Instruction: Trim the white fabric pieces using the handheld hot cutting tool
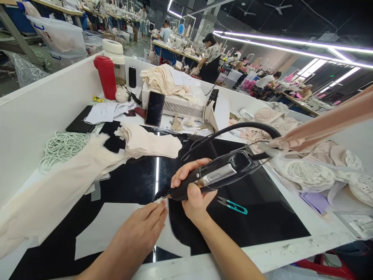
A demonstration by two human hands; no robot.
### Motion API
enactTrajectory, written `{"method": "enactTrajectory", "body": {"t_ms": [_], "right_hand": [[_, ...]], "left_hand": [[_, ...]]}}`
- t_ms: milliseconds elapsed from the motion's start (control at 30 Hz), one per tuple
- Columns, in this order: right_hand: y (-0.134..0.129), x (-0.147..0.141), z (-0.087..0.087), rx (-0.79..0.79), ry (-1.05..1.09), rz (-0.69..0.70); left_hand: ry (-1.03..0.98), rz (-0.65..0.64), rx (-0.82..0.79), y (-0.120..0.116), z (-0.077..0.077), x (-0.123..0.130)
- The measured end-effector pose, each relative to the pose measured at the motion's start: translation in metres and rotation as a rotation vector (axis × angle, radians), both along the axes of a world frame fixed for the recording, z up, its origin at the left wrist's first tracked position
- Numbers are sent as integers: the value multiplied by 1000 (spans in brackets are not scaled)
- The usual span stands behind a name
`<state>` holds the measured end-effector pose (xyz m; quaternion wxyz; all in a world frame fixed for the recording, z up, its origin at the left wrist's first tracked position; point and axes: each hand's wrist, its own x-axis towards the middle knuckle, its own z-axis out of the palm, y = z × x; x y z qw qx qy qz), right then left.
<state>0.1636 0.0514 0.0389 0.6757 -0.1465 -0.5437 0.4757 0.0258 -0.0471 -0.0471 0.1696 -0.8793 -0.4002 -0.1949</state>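
Note:
My right hand is wrapped round a black corded hand tool with a silver lever along its side. Its narrow tip points down and left, close to the fingertips of my left hand. That hand lies flat, fingers stretched out side by side, on a pale cut piece; its thumb is hidden. A small whitish bit shows at the fingertips, too small to make out. A pink fabric strip runs from the tool's rear end up to the right. Teal thread snips lie right of my right hand.
Beige fabric pieces are stacked on the glossy black board. A long beige piece and green cord lie left. Lace bras pile up right. A phone and a red cup stand behind.

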Motion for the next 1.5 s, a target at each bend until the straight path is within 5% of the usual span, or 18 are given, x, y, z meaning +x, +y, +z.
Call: {"method": "enactTrajectory", "body": {"t_ms": [667,933,1133,1333,1500], "right_hand": [[1,2,-3,-5,-23,-4],[2,13,17,23,-50,-82],[-16,33,38,-83,-132,-159],[-35,45,29,-138,-73,-217],[-38,53,18,-105,-14,-157]], "left_hand": [[-2,-12,-5,2,1,-1],[-35,-53,-63,6,25,0],[-12,-34,-69,18,27,-14],[-1,73,-69,25,41,-40],[-74,-41,-111,1,54,-23]]}}
